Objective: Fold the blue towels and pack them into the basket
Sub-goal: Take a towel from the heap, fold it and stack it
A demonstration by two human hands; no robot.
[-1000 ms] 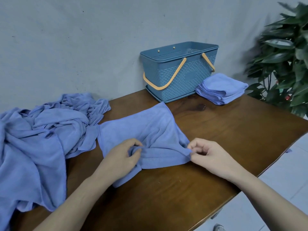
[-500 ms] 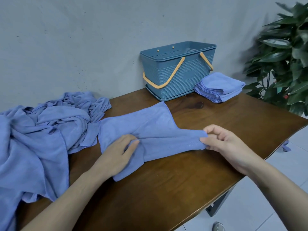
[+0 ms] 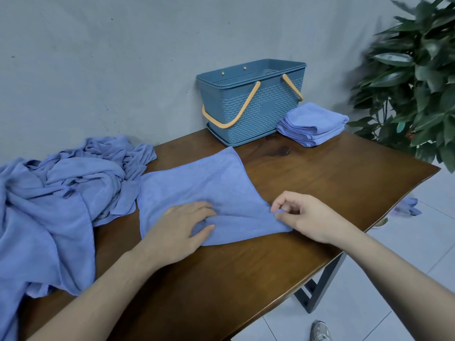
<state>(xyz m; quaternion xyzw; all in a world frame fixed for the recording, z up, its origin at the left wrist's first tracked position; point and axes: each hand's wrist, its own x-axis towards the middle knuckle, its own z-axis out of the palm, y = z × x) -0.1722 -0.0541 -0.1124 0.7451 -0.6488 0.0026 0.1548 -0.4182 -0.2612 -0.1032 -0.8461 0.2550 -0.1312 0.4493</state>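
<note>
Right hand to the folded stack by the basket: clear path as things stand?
Probably yes. Only bare table lies between the right hand and the folded stack, but it must first release the towel corner it pinches.

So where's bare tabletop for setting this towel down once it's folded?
Bare wood lies right of the spread towel, running from the folded stack to the table's right edge. A second strip runs along the near edge below both hands. The left end is crowded by the unfolded pile; the back holds the basket.

grey wall, wooden table, white-tiled floor
</note>
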